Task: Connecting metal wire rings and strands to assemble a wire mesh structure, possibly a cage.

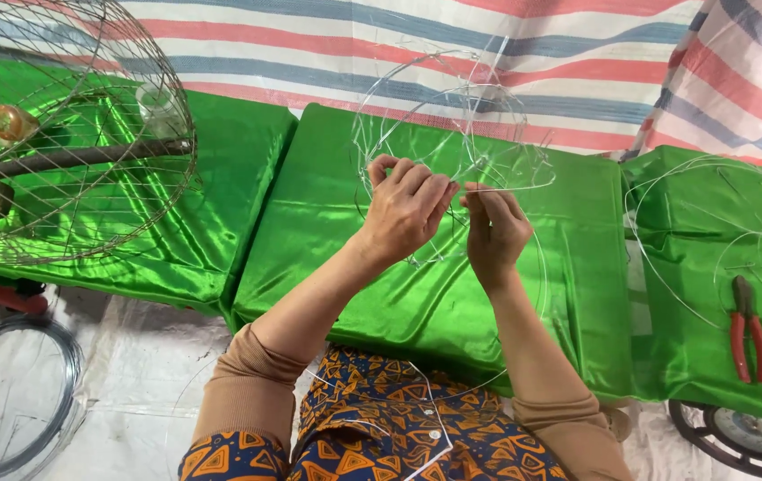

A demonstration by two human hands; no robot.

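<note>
The wire frame [452, 142] is held up over the green cloth [327, 249], left hand [407, 209] and right hand [494, 227] pinching one thin wire [505, 189], maybe to twist it.

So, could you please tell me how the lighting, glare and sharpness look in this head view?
Head view: even daylight with soft shadows; the green cloth throws bright sheen along its folds; the thin wire frame almost vanishes against the striped tarp; the left hand and right hand are sharp; the wire cage bows at the left edge, suggesting wide-lens distortion.
</note>
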